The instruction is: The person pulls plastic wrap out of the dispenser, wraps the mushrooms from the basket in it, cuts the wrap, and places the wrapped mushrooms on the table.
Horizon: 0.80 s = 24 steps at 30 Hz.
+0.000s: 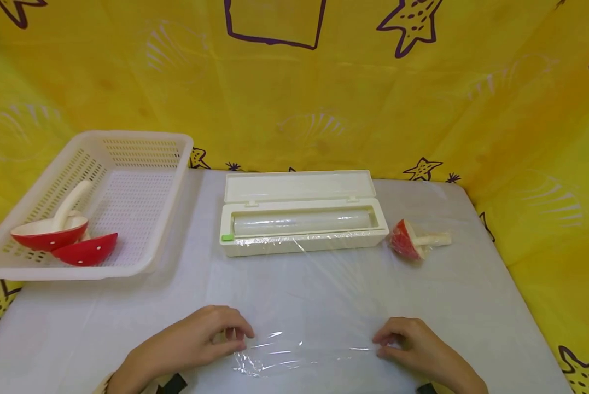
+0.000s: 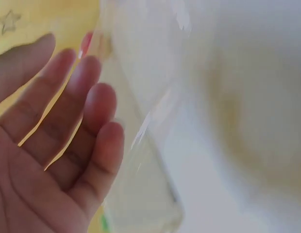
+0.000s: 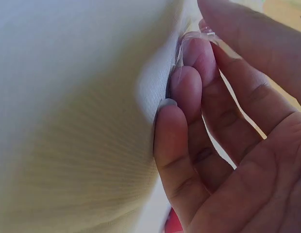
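Observation:
A clear sheet of plastic wrap [image 1: 294, 345] stretches from the roll [image 1: 301, 220] in a white dispenser box [image 1: 301, 245] toward both hands. With thumb and fingertips, my right hand [image 1: 422, 348] pinches the wrap's near right edge; the right wrist view shows film at its fingers [image 3: 199, 53]. My left hand [image 1: 196, 342] is beside the crinkled left corner, its fingers [image 2: 99, 107] loosely bent and thumb a little apart. To the right of the box lies a red-and-white mushroom-shaped ladle [image 1: 407, 241], its head covered in clear film.
At the left stands a white plastic basket [image 1: 158, 230] with two red, white-dotted ladles [image 1: 85, 250] inside. The dispenser's lid [image 1: 299, 186] is raised, and a green slider [image 1: 227, 237] is at its left end. A yellow patterned cloth [image 1: 294, 109] hangs behind the table [image 1: 186, 295].

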Motion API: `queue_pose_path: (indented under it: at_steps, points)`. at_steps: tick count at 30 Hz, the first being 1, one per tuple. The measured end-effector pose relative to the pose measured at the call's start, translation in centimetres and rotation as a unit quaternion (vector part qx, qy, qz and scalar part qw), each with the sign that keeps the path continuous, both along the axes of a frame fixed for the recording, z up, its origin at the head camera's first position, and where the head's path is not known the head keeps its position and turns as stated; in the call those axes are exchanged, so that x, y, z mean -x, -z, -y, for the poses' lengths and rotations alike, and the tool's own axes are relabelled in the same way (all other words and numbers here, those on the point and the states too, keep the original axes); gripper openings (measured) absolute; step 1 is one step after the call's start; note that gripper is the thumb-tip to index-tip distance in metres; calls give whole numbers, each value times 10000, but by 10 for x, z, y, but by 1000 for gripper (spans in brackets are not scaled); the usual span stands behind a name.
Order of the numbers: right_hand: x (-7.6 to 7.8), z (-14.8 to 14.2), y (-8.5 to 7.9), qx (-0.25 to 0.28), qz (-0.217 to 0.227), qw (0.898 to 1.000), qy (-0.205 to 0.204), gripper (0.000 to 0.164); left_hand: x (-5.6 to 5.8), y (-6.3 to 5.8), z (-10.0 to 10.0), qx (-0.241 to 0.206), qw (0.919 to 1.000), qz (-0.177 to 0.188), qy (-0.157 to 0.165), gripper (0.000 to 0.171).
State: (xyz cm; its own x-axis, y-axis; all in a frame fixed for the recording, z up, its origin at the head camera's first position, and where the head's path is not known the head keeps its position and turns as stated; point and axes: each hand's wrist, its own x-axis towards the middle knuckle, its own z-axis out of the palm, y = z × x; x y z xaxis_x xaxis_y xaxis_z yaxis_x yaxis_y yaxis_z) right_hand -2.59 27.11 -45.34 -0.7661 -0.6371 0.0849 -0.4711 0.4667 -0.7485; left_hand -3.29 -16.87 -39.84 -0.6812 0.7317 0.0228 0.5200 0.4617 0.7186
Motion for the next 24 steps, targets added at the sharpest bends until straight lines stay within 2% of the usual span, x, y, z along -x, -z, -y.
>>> queue_pose_path:
  at_steps: [3, 5, 8, 11, 14, 20, 24]
  points:
    - [0, -1, 1, 106, 44, 9999, -10, 15, 6, -13, 13, -53, 9978, -480, -454, 13]
    - [0, -1, 2, 157, 80, 9998, 10, 15, 9, -20, 21, -147, 9931, -896, -736, 16]
    - [0, -1, 2, 185, 127, 9997, 49, 15, 13, -29, 33, -196, 9847, -1317, -1128, 27]
    - [0, 0, 1, 168, 179, 9996, 100, 15, 16, -37, 44, -45, 9781, -1431, -1512, 34]
    - [0, 1, 0, 109, 276, 9994, 166, 14, 18, -43, 53, 57, 9726, -1540, -1741, 38]
    - [-1, 2, -1, 63, 278, 9993, 221, 14, 24, -49, 69, -178, 9600, -1988, -1965, 44]
    - [-1, 2, -1, 60, 250, 9994, 231, 13, 29, -49, 83, -242, 9477, -2191, -2308, 45]
